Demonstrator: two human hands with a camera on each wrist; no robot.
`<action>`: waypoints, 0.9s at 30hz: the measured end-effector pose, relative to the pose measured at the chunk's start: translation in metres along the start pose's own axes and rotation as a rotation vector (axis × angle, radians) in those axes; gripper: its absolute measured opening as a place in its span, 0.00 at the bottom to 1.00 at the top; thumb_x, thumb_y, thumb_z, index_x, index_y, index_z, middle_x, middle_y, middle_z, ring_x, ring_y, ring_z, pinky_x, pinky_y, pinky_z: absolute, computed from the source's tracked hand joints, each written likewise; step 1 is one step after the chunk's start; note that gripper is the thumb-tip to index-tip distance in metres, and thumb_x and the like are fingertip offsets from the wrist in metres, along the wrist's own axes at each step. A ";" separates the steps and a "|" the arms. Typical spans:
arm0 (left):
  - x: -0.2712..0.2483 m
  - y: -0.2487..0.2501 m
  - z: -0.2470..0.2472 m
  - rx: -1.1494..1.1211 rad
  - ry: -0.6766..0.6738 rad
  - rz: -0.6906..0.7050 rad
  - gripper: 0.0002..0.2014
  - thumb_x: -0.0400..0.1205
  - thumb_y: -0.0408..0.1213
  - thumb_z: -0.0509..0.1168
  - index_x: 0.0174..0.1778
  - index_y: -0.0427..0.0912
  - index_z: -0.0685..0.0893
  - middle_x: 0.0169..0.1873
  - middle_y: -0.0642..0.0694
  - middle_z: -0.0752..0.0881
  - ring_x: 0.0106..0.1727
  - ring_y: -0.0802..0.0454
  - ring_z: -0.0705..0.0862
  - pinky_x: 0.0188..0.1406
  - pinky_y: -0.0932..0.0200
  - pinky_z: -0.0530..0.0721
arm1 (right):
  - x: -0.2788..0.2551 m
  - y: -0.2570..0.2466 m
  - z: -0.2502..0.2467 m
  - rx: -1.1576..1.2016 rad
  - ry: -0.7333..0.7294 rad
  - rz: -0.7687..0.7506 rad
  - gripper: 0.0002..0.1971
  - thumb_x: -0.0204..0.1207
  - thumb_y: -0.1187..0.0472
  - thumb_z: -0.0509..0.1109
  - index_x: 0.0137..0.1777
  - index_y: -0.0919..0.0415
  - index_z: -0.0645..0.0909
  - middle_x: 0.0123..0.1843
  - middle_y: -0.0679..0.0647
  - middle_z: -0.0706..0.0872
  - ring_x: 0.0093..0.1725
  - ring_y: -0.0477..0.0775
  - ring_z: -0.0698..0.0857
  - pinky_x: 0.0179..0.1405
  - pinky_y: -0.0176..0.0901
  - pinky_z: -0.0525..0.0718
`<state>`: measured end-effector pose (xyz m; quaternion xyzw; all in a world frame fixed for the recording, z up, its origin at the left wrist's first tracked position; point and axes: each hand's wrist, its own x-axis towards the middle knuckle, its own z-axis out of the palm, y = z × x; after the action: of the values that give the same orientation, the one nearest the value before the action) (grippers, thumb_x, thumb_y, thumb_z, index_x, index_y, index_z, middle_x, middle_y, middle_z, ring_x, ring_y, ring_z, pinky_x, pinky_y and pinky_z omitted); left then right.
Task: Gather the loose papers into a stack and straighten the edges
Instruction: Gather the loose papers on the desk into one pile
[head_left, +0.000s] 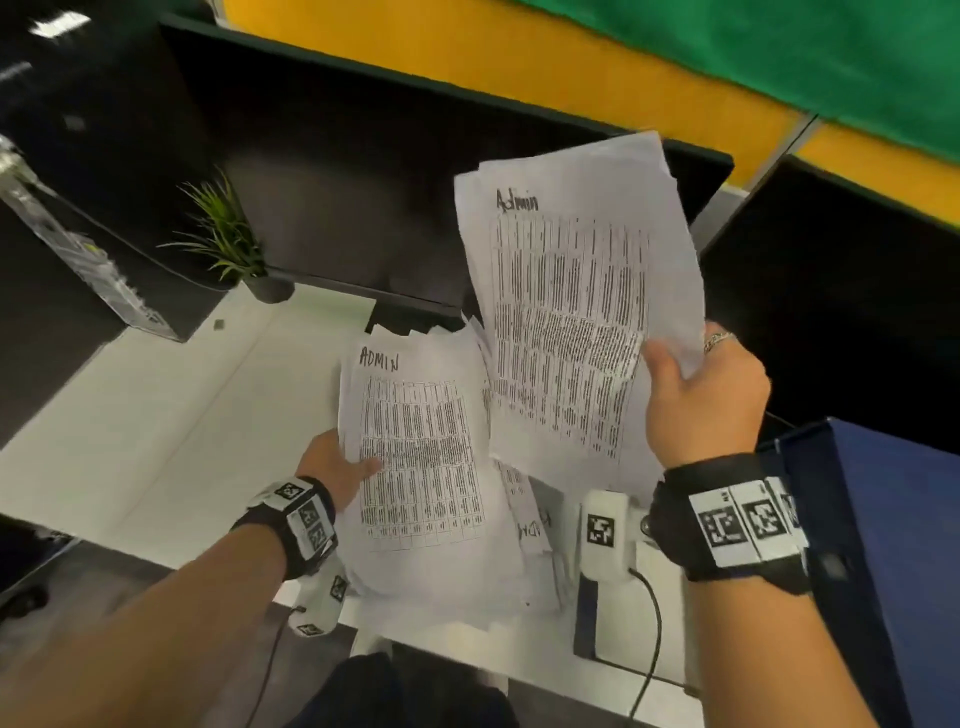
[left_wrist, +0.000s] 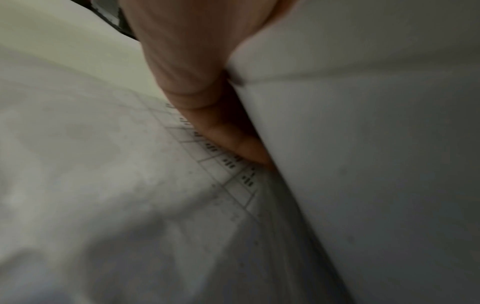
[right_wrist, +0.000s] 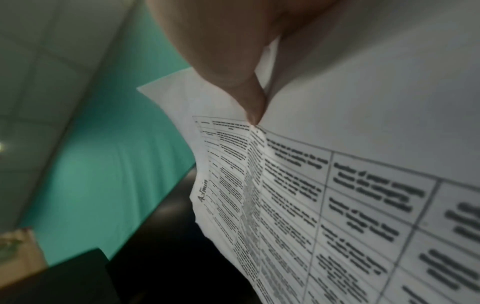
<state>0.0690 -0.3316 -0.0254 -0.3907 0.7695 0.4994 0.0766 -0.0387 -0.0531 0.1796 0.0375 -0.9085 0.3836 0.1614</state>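
Observation:
Two bundles of printed white sheets, each headed "Admin", are in the head view. My left hand (head_left: 343, 467) grips the lower bundle (head_left: 421, 457) by its left edge, thumb on top; in the left wrist view that thumb (left_wrist: 207, 115) presses on a gridded page (left_wrist: 130, 185). My right hand (head_left: 696, 395) holds the second bundle (head_left: 571, 312) raised and tilted above the desk, gripping its right edge. The right wrist view shows the thumb (right_wrist: 233, 67) pinching these table-printed sheets (right_wrist: 337, 205). More loose sheets (head_left: 524, 509) lie under both bundles.
A white desk (head_left: 156, 441) carries a dark monitor (head_left: 363, 182) at the back and a small potted plant (head_left: 228, 244) to its left. A blue box (head_left: 883, 519) stands at the right. A white device with a cable (head_left: 605, 530) sits near the front edge.

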 end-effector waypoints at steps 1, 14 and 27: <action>-0.001 0.002 0.004 -0.005 -0.008 0.011 0.20 0.78 0.37 0.76 0.65 0.37 0.82 0.52 0.42 0.88 0.49 0.42 0.85 0.56 0.49 0.85 | 0.003 -0.002 0.001 0.058 -0.005 0.010 0.11 0.78 0.60 0.73 0.57 0.64 0.84 0.46 0.51 0.86 0.45 0.49 0.85 0.44 0.33 0.81; -0.003 -0.014 -0.012 -0.058 -0.241 -0.005 0.08 0.79 0.32 0.68 0.52 0.39 0.86 0.49 0.38 0.91 0.51 0.38 0.89 0.56 0.39 0.88 | 0.001 0.008 0.046 0.545 -0.325 0.447 0.09 0.78 0.65 0.73 0.56 0.58 0.86 0.52 0.47 0.90 0.47 0.47 0.90 0.47 0.40 0.86; -0.007 0.000 -0.009 -0.520 -0.373 -0.219 0.34 0.74 0.65 0.70 0.74 0.54 0.75 0.67 0.45 0.85 0.63 0.39 0.87 0.55 0.34 0.88 | -0.064 0.066 0.161 -0.062 -0.724 0.485 0.29 0.83 0.73 0.57 0.84 0.60 0.57 0.78 0.62 0.72 0.76 0.63 0.73 0.74 0.41 0.68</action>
<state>0.0762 -0.3352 -0.0169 -0.3792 0.5425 0.7307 0.1671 -0.0333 -0.1243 0.0084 -0.0499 -0.9001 0.3449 -0.2613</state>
